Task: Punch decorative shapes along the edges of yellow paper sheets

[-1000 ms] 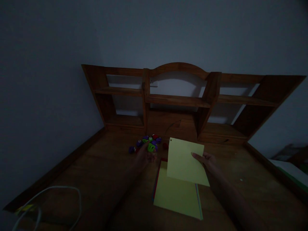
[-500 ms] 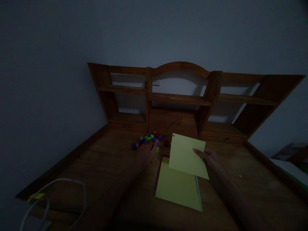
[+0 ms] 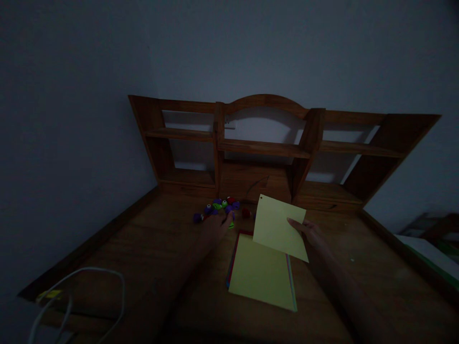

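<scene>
My right hand (image 3: 311, 233) is closed on a square sheet of pale yellow paper (image 3: 279, 227), thumb on top. The sheet is tilted above a stack of paper (image 3: 263, 274), whose top sheet is also yellow; red and blue edges show at its left side. A small dark hole marks the sheet's upper left corner. My left hand (image 3: 213, 228) is at the near side of a cluster of small purple, green and red toys (image 3: 217, 205), some with round eyes. Its fingers are closed round a small purple and green toy (image 3: 231, 225), partly hidden by them.
A wooden shelf unit (image 3: 263, 148) stands at the back of the wooden desk (image 3: 143, 248). A red piece (image 3: 246, 213) lies just left of the raised sheet. A white cable (image 3: 124, 291) loops at the lower left near a yellow object (image 3: 50, 294).
The view has shifted slightly, so most things appear a little further left. The raised sheet has turned slightly and stays in my right hand. My left hand remains at the toys.
</scene>
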`<action>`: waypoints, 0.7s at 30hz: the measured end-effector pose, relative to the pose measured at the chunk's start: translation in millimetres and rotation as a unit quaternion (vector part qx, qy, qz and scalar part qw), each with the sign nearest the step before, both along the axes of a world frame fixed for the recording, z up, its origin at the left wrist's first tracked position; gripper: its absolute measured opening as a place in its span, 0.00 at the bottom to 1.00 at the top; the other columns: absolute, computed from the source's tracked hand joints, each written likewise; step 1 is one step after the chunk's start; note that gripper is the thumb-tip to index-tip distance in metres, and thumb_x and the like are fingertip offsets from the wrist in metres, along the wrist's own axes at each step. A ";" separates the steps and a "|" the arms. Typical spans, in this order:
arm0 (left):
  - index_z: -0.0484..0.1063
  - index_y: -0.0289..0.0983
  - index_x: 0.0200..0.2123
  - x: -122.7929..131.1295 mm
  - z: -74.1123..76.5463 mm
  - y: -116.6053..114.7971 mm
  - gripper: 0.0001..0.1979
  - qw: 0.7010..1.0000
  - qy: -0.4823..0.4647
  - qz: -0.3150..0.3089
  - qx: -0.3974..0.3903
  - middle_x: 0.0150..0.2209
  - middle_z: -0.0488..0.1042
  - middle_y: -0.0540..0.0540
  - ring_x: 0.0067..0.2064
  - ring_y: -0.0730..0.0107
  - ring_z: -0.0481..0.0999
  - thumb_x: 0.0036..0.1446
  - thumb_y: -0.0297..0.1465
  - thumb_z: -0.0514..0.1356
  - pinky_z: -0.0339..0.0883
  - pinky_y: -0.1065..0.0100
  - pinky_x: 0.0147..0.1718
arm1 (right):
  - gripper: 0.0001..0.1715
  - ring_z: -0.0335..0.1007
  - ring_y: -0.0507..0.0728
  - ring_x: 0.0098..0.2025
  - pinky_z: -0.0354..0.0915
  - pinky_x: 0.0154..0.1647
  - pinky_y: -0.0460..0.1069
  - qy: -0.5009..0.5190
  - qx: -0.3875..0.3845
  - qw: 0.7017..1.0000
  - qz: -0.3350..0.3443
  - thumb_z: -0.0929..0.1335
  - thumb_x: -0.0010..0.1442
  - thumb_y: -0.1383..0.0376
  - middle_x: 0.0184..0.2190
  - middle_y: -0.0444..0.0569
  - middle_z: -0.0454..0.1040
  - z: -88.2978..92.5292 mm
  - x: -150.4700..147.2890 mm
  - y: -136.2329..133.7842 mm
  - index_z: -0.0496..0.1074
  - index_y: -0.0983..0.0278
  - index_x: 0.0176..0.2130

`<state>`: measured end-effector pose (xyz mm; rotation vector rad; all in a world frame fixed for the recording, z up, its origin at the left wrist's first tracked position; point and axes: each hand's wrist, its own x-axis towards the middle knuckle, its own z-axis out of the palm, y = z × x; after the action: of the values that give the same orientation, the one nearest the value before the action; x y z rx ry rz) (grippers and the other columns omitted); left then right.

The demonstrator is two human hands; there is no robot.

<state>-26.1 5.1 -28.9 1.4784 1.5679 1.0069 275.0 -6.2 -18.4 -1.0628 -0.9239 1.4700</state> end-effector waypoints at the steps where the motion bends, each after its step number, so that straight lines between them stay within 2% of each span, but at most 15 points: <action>1: 0.67 0.39 0.20 0.0 -0.1 0.2 0.19 1.000 0.019 0.010 0.020 0.25 0.68 0.42 0.46 0.50 0.70 0.54 0.46 0.57 0.58 0.61 0.47 | 0.15 0.78 0.62 0.33 0.72 0.31 0.52 -0.001 -0.002 1.000 0.000 0.74 0.51 0.60 0.39 0.55 0.80 1.3 -0.8 -1.0 0.75 0.65 0.38; 4: 0.69 0.39 0.21 -0.6 0.4 -0.3 0.18 0.995 0.072 0.035 0.068 0.23 0.69 0.43 0.43 0.51 0.73 0.55 0.44 0.57 0.59 0.61 0.47 | 0.17 0.78 0.62 0.34 0.72 0.32 0.53 0.004 -0.006 1.000 0.002 0.74 0.51 0.59 0.39 0.56 0.80 3.8 -2.8 -2.9 0.75 0.66 0.39; 8: 0.70 0.38 0.25 -5.4 0.3 -2.8 0.16 0.987 0.137 0.037 0.075 0.25 0.71 0.42 0.44 0.50 0.74 0.56 0.44 0.57 0.59 0.59 0.49 | 0.17 0.78 0.63 0.34 0.72 0.33 0.54 0.005 -0.004 1.000 -0.005 0.74 0.50 0.60 0.38 0.56 0.80 4.4 -2.1 -1.7 0.75 0.66 0.39; 12: 0.72 0.36 0.29 -17.4 -8.0 -6.0 0.18 0.967 0.223 -0.046 0.118 0.25 0.71 0.40 0.39 0.50 0.75 0.53 0.46 0.60 0.60 0.55 0.48 | 0.15 0.78 0.63 0.37 0.73 0.36 0.54 0.010 -0.008 1.000 -0.008 0.73 0.51 0.60 0.38 0.54 0.81 6.6 2.3 1.8 0.74 0.65 0.38; 15: 0.73 0.37 0.30 -27.5 -16.2 -8.7 0.17 0.958 0.221 -0.109 0.150 0.31 0.73 0.38 0.41 0.51 0.74 0.52 0.45 0.61 0.60 0.56 0.49 | 0.14 0.78 0.65 0.39 0.73 0.36 0.54 0.011 -0.011 1.000 -0.005 0.73 0.52 0.59 0.38 0.54 0.81 8.0 6.7 4.0 0.74 0.63 0.38; 18: 0.73 0.36 0.34 -33.9 -16.5 -12.4 0.16 0.951 0.244 -0.114 0.152 0.38 0.74 0.35 0.45 0.49 0.72 0.54 0.44 0.60 0.58 0.54 0.52 | 0.15 0.78 0.66 0.40 0.73 0.37 0.55 0.021 -0.020 1.000 0.000 0.72 0.53 0.58 0.38 0.54 0.80 8.5 10.5 4.9 0.74 0.62 0.39; 21: 0.73 0.35 0.40 -34.7 -6.0 -18.9 0.17 0.938 0.295 -0.113 0.142 0.44 0.73 0.33 0.49 0.46 0.70 0.57 0.42 0.57 0.56 0.51 0.54 | 0.15 0.77 0.65 0.41 0.73 0.39 0.56 0.027 -0.027 0.999 0.009 0.72 0.53 0.57 0.39 0.54 0.80 10.5 12.5 3.9 0.73 0.62 0.39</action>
<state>-60.9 -13.8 -34.9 2.2631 1.6334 0.7046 287.5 -2.4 -8.0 -1.0513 -0.8616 1.5377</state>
